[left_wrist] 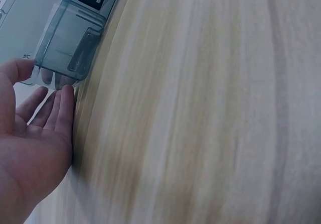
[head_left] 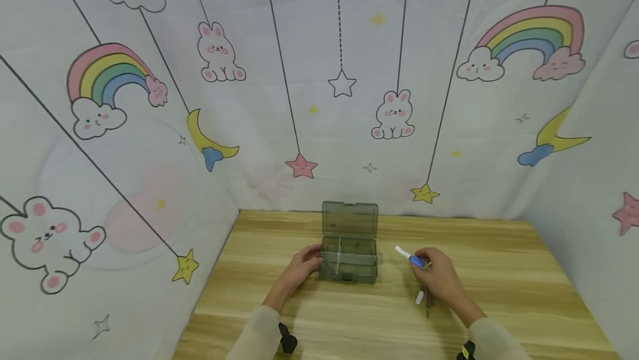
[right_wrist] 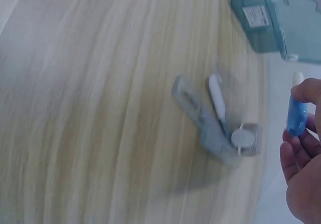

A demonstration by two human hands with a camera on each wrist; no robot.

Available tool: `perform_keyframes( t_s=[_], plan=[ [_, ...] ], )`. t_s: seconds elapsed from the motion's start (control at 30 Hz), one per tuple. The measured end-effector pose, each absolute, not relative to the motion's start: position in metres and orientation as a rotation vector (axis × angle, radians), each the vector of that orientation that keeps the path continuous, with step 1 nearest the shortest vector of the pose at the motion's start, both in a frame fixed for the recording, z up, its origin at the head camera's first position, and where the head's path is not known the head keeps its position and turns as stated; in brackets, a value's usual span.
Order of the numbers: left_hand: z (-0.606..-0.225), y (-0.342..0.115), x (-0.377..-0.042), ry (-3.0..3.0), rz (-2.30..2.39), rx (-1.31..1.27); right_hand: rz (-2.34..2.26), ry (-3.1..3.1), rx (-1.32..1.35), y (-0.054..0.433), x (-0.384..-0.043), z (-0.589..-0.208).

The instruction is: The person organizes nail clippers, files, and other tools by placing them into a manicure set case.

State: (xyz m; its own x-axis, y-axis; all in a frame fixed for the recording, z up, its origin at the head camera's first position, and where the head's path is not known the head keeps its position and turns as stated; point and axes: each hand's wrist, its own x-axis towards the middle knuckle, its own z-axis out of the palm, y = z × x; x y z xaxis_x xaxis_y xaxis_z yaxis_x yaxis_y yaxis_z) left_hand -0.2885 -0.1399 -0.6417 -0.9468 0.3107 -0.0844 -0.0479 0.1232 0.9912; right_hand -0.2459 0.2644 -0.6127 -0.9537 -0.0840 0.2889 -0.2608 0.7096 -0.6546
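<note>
A translucent grey-green compartment box (head_left: pixel 348 278) stands on the table with its lid (head_left: pixel 350 220) raised at the back. My left hand (head_left: pixel 299 267) rests against the box's left side. In the left wrist view, the fingertips and thumb of that hand (left_wrist: pixel 37 143) touch the box's corner, fingers fairly straight. To the right of the box, my right hand (head_left: pixel 439 274) pinches a small blue-and-white stick-shaped item (head_left: pixel 416 261), its white end pointing toward the box. The right wrist view shows the blue body (right_wrist: pixel 297 114) between thumb and fingers; its exact kind is unclear.
Below the right hand lie a grey translucent piece with a ridged patch (right_wrist: pixel 208 126), a thin white-handled item (right_wrist: pixel 216 96) and a round white piece (right_wrist: pixel 243 138), all blurred. The wood-grain table (head_left: pixel 279 315) meets a patterned cloth wall (head_left: pixel 269 193) at the back.
</note>
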Motion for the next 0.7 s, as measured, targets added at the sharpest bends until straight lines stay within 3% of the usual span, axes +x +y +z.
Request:
perform_keyframes(
  t_s=[0.7],
  plan=[
    [-0.644, -0.137, -0.292, 2.127, 1.903, 0.240, 1.286, -2.697, 0.471, 0.176, -0.270, -0.568]
  ],
)
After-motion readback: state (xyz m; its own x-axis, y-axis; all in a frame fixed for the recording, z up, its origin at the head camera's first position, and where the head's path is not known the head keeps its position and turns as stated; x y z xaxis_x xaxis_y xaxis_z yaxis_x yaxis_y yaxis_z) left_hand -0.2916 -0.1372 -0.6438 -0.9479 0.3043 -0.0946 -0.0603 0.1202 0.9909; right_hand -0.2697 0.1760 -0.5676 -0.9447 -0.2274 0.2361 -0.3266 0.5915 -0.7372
